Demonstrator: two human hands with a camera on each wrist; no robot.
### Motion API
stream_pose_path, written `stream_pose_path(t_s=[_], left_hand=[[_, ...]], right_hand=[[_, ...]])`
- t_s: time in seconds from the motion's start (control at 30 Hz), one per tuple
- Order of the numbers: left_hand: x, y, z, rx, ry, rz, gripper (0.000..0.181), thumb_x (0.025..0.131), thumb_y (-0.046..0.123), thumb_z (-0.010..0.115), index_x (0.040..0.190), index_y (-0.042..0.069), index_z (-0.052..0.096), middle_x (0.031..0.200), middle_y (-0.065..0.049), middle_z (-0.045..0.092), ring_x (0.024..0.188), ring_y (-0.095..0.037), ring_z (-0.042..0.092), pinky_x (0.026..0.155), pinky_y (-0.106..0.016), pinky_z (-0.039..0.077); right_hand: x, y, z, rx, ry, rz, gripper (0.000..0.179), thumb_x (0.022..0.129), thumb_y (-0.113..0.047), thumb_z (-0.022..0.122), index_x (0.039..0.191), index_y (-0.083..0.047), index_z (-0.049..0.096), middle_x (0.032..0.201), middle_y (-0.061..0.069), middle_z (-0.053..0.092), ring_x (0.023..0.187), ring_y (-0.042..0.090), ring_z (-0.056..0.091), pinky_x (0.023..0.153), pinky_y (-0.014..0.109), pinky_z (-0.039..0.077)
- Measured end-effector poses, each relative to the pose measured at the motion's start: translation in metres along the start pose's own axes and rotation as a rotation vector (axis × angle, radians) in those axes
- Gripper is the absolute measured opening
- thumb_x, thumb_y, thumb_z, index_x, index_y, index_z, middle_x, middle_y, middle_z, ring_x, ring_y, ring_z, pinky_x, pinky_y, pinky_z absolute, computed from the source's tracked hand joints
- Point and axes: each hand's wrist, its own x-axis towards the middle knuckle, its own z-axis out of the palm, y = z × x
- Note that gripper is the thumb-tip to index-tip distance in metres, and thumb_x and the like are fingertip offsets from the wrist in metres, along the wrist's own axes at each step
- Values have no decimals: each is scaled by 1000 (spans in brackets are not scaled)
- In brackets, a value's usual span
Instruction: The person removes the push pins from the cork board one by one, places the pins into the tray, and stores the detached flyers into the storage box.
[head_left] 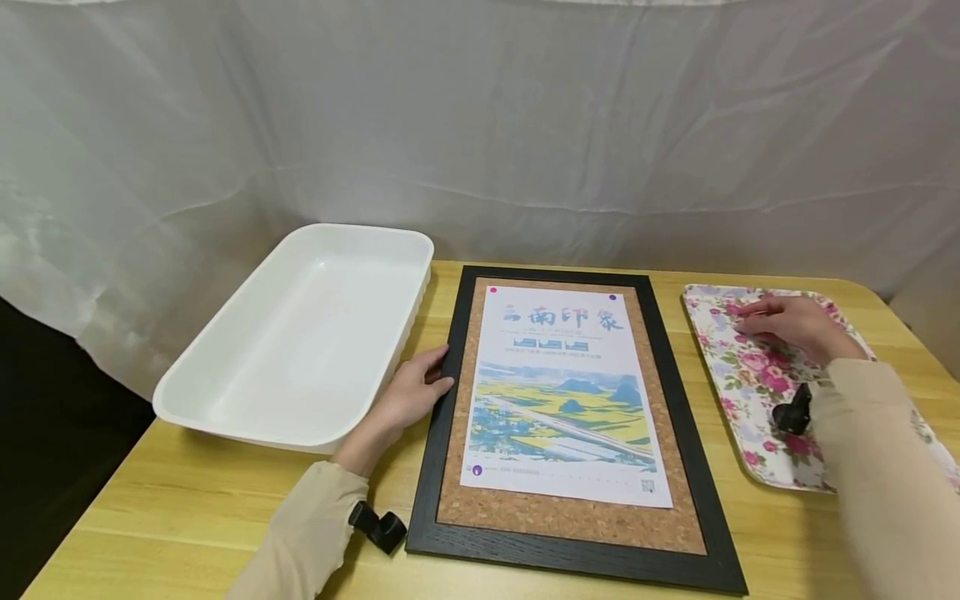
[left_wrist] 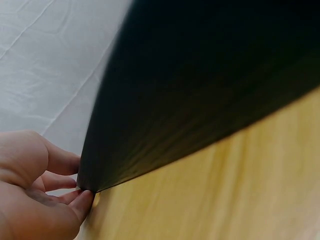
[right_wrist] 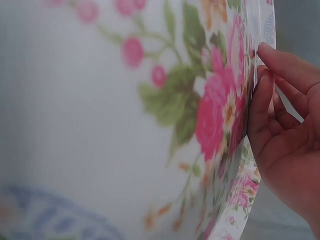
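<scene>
A black-framed cork board [head_left: 573,529] lies on the table with a printed poster [head_left: 558,400] on it. Small round pins show at the poster's two top corners, and a purple dot sits at its bottom left. My left hand [head_left: 411,390] rests its fingertips against the board's left side; in the left wrist view, thumb and fingers meet the dark edge of the frame [left_wrist: 165,100]. Over the far end of a floral tray [head_left: 750,408], my right hand [head_left: 798,323] points its fingertips down at the surface. I cannot tell whether something small lies between them.
To the left stands a large white plastic bin [head_left: 262,425], its near right corner close to my left forearm. A pale curtain [head_left: 525,142] hangs behind the wooden table [head_left: 150,508]. Black wrist mounts [head_left: 378,527] sit on both sleeves.
</scene>
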Motion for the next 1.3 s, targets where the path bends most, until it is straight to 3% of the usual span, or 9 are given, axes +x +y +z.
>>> stream_pose_path(t_s=[0.17, 0.47, 0.67, 1.0, 1.3], left_hand=[[1, 0, 0, -4, -1, 0, 58, 98, 1, 52, 151, -1, 27, 149, -23, 35, 133, -36, 39, 103, -44, 40], [1, 0, 0, 1, -5, 8, 58, 98, 1, 52, 151, -1, 27, 149, -23, 36, 133, -36, 39, 103, -44, 40], [1, -1, 0, 5, -7, 8, 58, 98, 1, 52, 151, -1, 27, 148, -23, 36, 133, -36, 39, 103, -44, 40], [0, 0, 1, 1, 2, 9, 58, 98, 0, 53, 150, -2, 28, 147, -24, 37, 133, -36, 39, 103, -44, 40], [0, -1, 0, 2, 5, 11, 58, 98, 0, 53, 150, -3, 28, 147, -24, 37, 133, -35, 39, 103, -44, 40]], right_hand=[[-1, 3, -4, -29, -3, 7, 58, 96, -31, 62, 133, 11, 46, 92, -6, 63, 79, 12, 57, 68, 30, 52], [-3, -4, -5, -129, 49, -19, 63, 95, -37, 62, 134, 10, 45, 114, 22, 57, 91, 24, 57, 70, 28, 52], [-2, -25, 4, -143, 74, -79, 58, 96, -32, 62, 133, 10, 46, 110, 20, 59, 90, 27, 57, 69, 27, 53], [-12, -68, 39, -185, 59, -256, 50, 94, -25, 65, 128, 10, 53, 111, 23, 58, 93, 35, 56, 70, 33, 53], [-26, -105, 86, -261, 18, -341, 38, 92, -24, 69, 118, 3, 64, 102, 15, 62, 82, 27, 52, 66, 33, 49]])
